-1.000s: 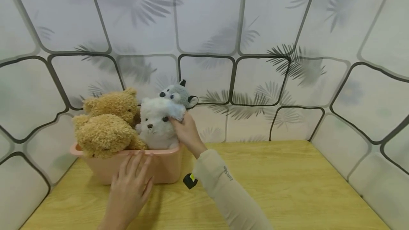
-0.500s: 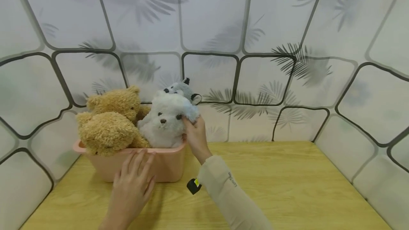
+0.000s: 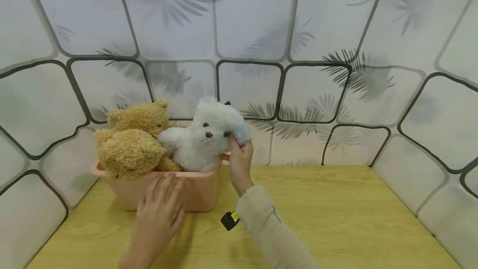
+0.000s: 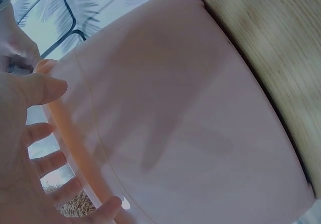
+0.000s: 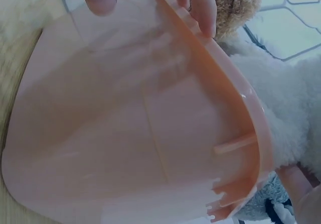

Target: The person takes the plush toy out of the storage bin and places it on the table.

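white plush half out of the pink bin

in the left-centre of the head view, the right hand [image 3: 240,162] pinches the white plush bear [image 3: 203,140] by its pale blue ear, fingers curled round the fluff near the bear's head. the bear sits upright at the right end of the pink plastic bin [image 3: 198,190], its head and chest well above the rim while its lower body is inside. so the lift looks begun but not finished: the toy is raised and gripped, not yet clear of the bin.

the left hand [image 3: 158,217] lies flat against the near wall of the bin, fingers straight and spread, fingertips reaching up to the rim. it grips nothing; it presses on the bin as if to steady it. the left wrist view shows the same: spread fingers [image 4: 37,88] against the smooth pink wall, with the wooden table [image 4: 281,38] at the upper right of that frame.

two tan plush bears [image 3: 130,152] crowd the left half of the bin, one behind the other, touching the white one. a grey plush toy [image 5: 266,204] peeks out low in the right wrist view, behind the white bear; in the head view it is almost hidden. those three appear untouched and remain in the bin, so most of the contents are left.
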The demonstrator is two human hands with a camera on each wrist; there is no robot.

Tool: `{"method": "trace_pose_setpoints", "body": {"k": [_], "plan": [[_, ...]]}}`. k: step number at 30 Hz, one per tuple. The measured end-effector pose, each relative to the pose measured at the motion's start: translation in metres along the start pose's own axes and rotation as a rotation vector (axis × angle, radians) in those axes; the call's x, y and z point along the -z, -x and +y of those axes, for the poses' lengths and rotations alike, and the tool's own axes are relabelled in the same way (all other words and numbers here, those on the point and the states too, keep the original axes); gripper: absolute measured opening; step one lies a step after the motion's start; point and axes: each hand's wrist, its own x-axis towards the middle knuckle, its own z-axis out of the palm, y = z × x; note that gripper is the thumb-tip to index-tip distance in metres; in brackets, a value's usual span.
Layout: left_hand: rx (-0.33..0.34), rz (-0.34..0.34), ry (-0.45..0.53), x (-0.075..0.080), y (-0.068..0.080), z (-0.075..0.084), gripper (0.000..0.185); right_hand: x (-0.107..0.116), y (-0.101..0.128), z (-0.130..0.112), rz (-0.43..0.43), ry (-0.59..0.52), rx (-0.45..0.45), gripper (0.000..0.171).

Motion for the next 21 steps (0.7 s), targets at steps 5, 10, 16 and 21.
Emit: {"method": "trace_pose_setpoints", "body": {"k": [5, 10, 16, 21], "plan": [[0.004, -0.006, 0.003, 0.0, 0.0, 0.0, 0.073, 0.0, 0.002, 0.0, 0.077, -0.065, 0.019, 0.028], [0.013, -0.004, 0.007, 0.0, 0.001, 0.0, 0.072, 0.0, 0.002, -0.001, 0.135, -0.141, 0.038, 0.026], [0.012, 0.0, 0.004, 0.0, 0.0, 0.001, 0.072, 0.004, 0.002, -0.006, 0.176, -0.217, 0.083, 0.025], [0.009, -0.001, -0.006, 0.0, 0.0, 0.001, 0.072, 0.012, 0.004, -0.012, 0.201, -0.298, 0.087, 0.025]]}}
